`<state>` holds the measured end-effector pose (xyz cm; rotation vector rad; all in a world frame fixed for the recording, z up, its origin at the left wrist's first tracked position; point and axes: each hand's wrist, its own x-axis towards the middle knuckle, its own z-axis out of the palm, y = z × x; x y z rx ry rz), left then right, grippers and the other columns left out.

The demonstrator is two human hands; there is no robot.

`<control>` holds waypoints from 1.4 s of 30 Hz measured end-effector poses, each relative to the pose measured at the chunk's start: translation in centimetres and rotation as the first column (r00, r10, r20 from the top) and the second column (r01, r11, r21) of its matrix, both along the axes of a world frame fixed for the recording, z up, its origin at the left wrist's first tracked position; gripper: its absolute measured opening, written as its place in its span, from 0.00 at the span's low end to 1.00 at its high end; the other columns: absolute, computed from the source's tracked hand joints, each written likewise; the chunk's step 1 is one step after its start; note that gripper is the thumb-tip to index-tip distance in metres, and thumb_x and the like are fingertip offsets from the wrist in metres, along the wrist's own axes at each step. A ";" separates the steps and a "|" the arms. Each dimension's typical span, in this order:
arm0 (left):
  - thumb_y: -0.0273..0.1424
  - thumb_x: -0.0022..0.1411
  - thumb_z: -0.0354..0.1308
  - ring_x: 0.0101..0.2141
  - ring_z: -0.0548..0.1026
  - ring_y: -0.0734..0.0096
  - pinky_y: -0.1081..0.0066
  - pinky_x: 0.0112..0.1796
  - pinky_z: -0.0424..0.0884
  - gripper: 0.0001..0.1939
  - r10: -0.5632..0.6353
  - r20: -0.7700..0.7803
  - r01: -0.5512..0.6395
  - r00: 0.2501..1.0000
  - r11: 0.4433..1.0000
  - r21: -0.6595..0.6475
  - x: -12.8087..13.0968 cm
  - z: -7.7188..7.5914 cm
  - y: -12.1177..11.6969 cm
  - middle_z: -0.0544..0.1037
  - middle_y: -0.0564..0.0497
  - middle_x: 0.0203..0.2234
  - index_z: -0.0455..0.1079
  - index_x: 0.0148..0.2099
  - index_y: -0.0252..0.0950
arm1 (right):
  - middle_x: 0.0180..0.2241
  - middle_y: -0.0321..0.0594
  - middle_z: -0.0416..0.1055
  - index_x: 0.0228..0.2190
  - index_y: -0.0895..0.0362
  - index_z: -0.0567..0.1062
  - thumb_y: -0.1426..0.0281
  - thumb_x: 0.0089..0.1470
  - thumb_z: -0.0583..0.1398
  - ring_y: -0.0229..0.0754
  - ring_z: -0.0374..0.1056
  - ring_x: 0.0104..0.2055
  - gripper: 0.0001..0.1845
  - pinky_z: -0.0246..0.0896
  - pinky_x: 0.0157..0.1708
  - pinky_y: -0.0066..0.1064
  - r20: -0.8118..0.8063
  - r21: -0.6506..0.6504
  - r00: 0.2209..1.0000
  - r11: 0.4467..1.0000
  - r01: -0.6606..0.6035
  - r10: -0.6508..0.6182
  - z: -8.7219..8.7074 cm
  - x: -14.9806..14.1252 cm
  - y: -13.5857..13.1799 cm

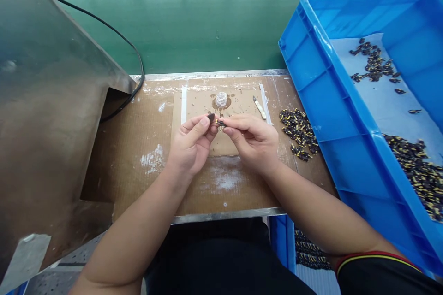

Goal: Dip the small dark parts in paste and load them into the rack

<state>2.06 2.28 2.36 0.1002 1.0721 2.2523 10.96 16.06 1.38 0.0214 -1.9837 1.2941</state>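
Over the middle of the work surface, both hands meet fingertip to fingertip. Between the thumb and index finger of my left hand (189,145) is a small dark, flat piece (211,117) with a rounded end; its material is unclear. My right hand (256,140) pinches a small black-and-yellow part (220,123), its yellow end facing my left fingers. Just beyond the hands, a small clear container (221,99) stands on a wet patch of cardboard (197,101). A pale-handled knife (259,108) lies to the right of it.
Loose black-and-yellow parts (299,131) lie heaped beside a large blue crate (356,147) at right, which holds many more on white paper. A metal housing (51,101) rises at left, with a black cable (114,30) beside it. Behind is a green wall (207,27).
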 end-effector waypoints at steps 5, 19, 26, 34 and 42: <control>0.31 0.51 0.78 0.37 0.80 0.78 0.81 0.43 0.77 0.10 -0.009 -0.018 0.009 1.000 1.000 0.001 0.2 0.1 0.0 0.85 0.52 0.35 0.83 0.36 0.37 | 0.44 0.34 0.84 0.46 0.46 0.85 0.72 0.63 0.67 0.42 0.81 0.46 0.12 0.80 0.51 0.40 0.008 0.029 0.999 0.999 0.031 -0.032 0.3 0.0 0.0; 0.34 0.49 0.80 0.37 0.81 0.76 0.76 0.45 0.78 0.12 0.019 -0.121 -0.029 0.992 0.996 -0.084 0.4 -0.1 0.1 0.85 0.51 0.35 0.84 0.36 0.39 | 0.44 0.35 0.84 0.46 0.48 0.85 0.72 0.63 0.66 0.42 0.81 0.47 0.11 0.80 0.52 0.38 0.033 0.092 0.998 0.994 0.057 -0.060 0.4 0.1 0.2; 0.37 0.50 0.80 0.44 0.83 0.63 0.60 0.54 0.78 0.13 0.108 -0.258 -0.152 0.960 0.976 -0.156 1.1 -0.6 0.3 0.86 0.48 0.39 0.84 0.36 0.41 | 0.45 0.34 0.84 0.44 0.46 0.85 0.71 0.64 0.65 0.42 0.82 0.46 0.10 0.81 0.51 0.38 0.041 0.153 0.997 0.986 0.062 -0.069 0.6 0.1 0.4; 0.35 0.58 0.75 0.51 0.82 0.59 0.55 0.59 0.77 0.08 0.147 -0.473 -0.259 0.869 0.949 -0.181 1.7 -1.1 0.6 0.85 0.46 0.46 0.85 0.40 0.42 | 0.45 0.34 0.84 0.44 0.47 0.85 0.71 0.65 0.64 0.42 0.81 0.47 0.10 0.81 0.52 0.38 0.023 0.182 0.995 0.979 0.088 -0.093 0.7 0.2 0.6; 0.34 0.62 0.70 0.46 0.83 0.60 0.59 0.55 0.78 0.09 0.054 -0.700 -0.367 0.712 0.878 -0.306 1.1 -0.9 0.3 0.85 0.46 0.43 0.84 0.44 0.39 | 0.43 0.37 0.85 0.46 0.50 0.83 0.73 0.63 0.66 0.40 0.82 0.44 0.11 0.80 0.47 0.32 -0.100 0.268 0.985 0.950 0.164 -0.142 -1.0 -0.5 0.7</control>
